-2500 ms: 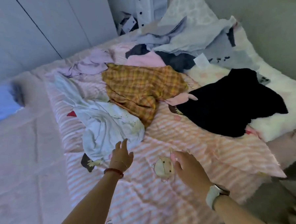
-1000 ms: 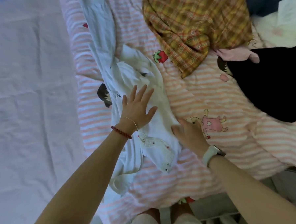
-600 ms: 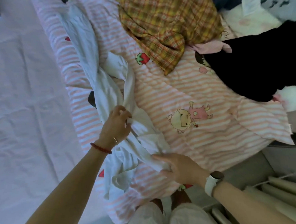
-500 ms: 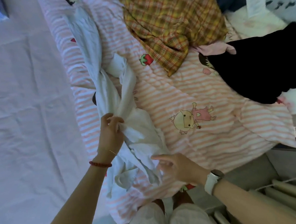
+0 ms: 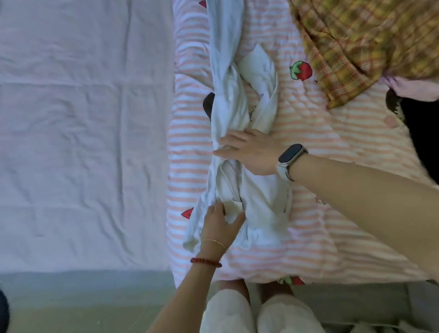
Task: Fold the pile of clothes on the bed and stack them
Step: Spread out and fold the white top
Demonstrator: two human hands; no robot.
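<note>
left hand point(image 5: 220, 223) flat on white garment point(image 5: 259, 197) near bed edge | right hand point(image 5: 248, 149) flat, fingers straight, pressing its middle | plaid shirt point(image 5: 364, 31) far right | bare sheet point(image 5: 71, 123) left

Plaid garment point(image 5: 366, 31) cut off (top edge); blurred

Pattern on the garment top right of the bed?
Yellow-olive plaid with red lines, on the plaid garment; the head view, the only one, shows it.
</note>
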